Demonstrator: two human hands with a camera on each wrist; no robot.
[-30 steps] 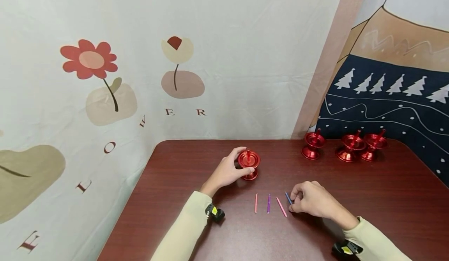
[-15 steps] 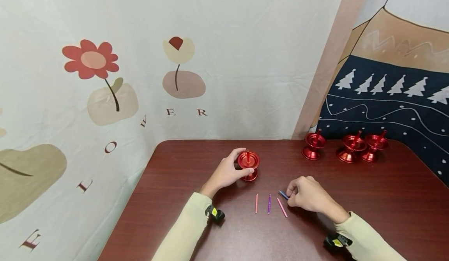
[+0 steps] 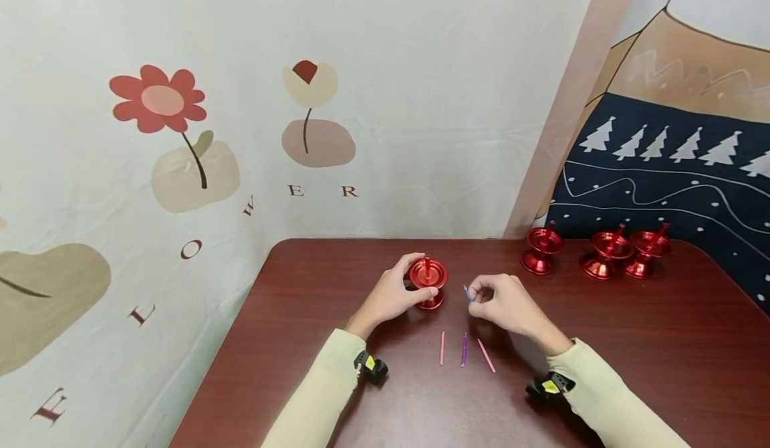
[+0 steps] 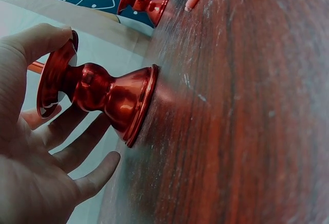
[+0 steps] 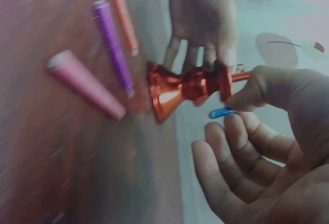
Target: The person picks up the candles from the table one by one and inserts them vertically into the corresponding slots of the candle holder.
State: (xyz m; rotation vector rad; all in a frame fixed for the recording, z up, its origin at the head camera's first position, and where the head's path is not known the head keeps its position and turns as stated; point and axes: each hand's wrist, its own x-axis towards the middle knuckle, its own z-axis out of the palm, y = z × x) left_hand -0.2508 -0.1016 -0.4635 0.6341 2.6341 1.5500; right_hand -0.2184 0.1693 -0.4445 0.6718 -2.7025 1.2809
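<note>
My left hand (image 3: 391, 295) grips the dish of a shiny red metal candle holder (image 3: 428, 275), thumb and fingers at its rim. The holder stands upright on the table; its round base and waisted stem show in the left wrist view (image 4: 123, 103). Just right of it, my right hand (image 3: 508, 306) pinches a thin blue candle (image 5: 221, 113) between thumb and fingertips, raised off the table, most of its length hidden by the fingers. In front of the holder lie a salmon candle (image 3: 442, 349), a purple candle (image 3: 464, 350) and a pink candle (image 3: 486, 356), the pink one slanted.
At the back right stand three more red candle holders, one (image 3: 542, 244) apart on the left and two (image 3: 609, 247) close together. All rest on a dark red-brown wooden table (image 3: 301, 368). Behind it hangs a pale cloth (image 3: 433, 100) printed with flowers.
The right hand has lifted the blue candle from the table and carried it left and away from me, towards the held candle holder. The left hand has stayed in place.
</note>
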